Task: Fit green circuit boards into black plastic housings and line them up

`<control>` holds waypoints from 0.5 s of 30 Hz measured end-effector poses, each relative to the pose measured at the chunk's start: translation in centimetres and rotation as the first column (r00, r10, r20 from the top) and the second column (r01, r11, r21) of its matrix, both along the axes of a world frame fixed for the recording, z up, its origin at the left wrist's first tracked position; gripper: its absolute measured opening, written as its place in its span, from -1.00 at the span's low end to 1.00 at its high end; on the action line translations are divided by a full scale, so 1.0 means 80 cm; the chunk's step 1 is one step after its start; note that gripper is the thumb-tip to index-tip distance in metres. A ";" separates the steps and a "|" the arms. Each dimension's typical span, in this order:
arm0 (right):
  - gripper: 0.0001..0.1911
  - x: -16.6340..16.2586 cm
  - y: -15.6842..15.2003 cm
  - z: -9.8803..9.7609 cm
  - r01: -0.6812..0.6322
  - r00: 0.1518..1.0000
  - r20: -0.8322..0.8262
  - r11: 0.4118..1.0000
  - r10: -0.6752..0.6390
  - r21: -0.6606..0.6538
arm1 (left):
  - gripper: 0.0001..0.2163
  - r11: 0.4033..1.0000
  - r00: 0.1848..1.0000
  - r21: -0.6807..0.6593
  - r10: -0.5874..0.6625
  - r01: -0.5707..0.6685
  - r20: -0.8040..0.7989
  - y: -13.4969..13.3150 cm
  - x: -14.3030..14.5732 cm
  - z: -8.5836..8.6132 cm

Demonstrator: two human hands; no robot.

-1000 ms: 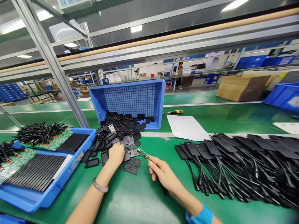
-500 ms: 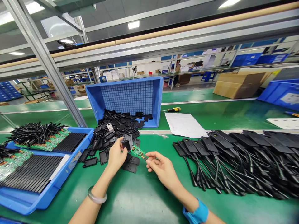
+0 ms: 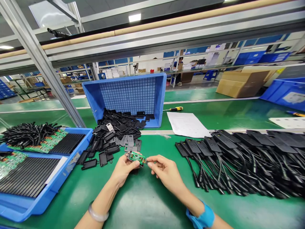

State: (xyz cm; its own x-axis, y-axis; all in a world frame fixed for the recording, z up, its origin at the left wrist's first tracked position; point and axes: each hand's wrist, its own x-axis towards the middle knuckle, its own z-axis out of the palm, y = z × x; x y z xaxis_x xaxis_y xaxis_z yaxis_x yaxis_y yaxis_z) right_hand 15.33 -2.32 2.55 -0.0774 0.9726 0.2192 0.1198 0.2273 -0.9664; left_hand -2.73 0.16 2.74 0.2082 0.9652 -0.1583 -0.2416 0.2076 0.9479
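Note:
My left hand (image 3: 122, 170) is closed around a small black plastic case, mostly hidden by the fingers. A green circuit board (image 3: 136, 156) lies over this case, under my left thumb. At the board's right end, where coloured wires show, my right hand (image 3: 166, 171) pinches the short black cable. How far the board sits inside the case I cannot tell. Beyond my left hand, loose black case halves (image 3: 103, 158) and flat covers (image 3: 129, 140) are spread on the green bench (image 3: 152, 203).
A blue bin (image 3: 160, 101) lies tipped on its side, black parts spilling out. At left, a blue tray (image 3: 56, 187) holds boards with black cables. Cabled black units (image 3: 194, 146) lie in rows at right. Behind are a paper sheet (image 3: 187, 124) and a screwdriver (image 3: 176, 109).
My left hand has brought the black case down and right, under the circuit board, and its thumb now rests on the board. My right hand still pinches the cable end. The view has shifted slightly.

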 end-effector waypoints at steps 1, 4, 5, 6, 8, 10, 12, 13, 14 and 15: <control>-0.73 -0.001 0.000 0.000 -0.017 1.000 -0.011 1.000 0.017 -0.015 | -0.44 1.000 1.000 0.020 -0.014 0.014 0.012 -0.001 0.001 0.000; -0.71 -0.004 0.000 -0.003 -0.048 0.997 -0.055 0.997 0.045 -0.052 | -0.44 0.998 0.998 0.058 -0.033 0.030 0.051 -0.005 0.003 0.000; -0.70 -0.004 0.000 -0.005 -0.048 0.997 -0.068 0.997 0.044 -0.058 | -0.43 0.998 0.997 0.059 -0.034 0.030 0.063 -0.007 0.004 0.000; -0.70 -0.005 0.000 -0.006 -0.046 0.996 -0.077 0.997 0.041 -0.060 | -0.43 0.998 0.997 0.055 -0.033 0.028 0.076 -0.008 0.005 0.000; -0.71 -0.006 0.001 -0.007 -0.035 0.995 -0.090 0.998 0.030 -0.054 | -0.42 0.999 0.994 0.031 -0.021 0.018 0.107 -0.010 0.008 0.000; -0.71 -0.006 0.001 -0.007 -0.023 0.996 -0.091 0.999 0.018 -0.047 | -0.43 1.000 0.992 0.012 -0.002 0.001 0.130 -0.011 0.010 0.001; -0.70 -0.006 0.001 -0.006 -0.014 0.997 -0.082 0.999 0.010 -0.052 | -0.45 1.000 0.991 0.020 0.002 -0.005 0.137 -0.012 0.011 0.001; -0.69 -0.006 0.001 -0.005 -0.014 0.997 -0.073 0.998 0.010 -0.058 | -0.45 1.000 0.990 0.031 -0.005 0.001 0.138 -0.012 0.011 0.000; -0.68 -0.006 0.001 -0.004 -0.016 0.998 -0.061 0.998 0.012 -0.066 | -0.46 0.999 0.990 0.041 -0.014 0.009 0.138 -0.012 0.012 -0.001; -0.67 -0.006 0.001 -0.004 -0.018 0.999 -0.048 0.997 0.014 -0.075 | -0.48 0.999 0.990 0.048 -0.020 0.013 0.141 -0.013 0.012 -0.002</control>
State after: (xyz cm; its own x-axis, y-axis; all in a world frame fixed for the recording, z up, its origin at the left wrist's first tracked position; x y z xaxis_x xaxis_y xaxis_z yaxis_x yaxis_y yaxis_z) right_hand 14.86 -2.21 2.26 -0.0843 0.9852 0.1493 0.0704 0.1554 -0.9853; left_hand -1.75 -0.85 2.58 0.2412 0.9671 -0.0810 -0.3705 0.1689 0.9134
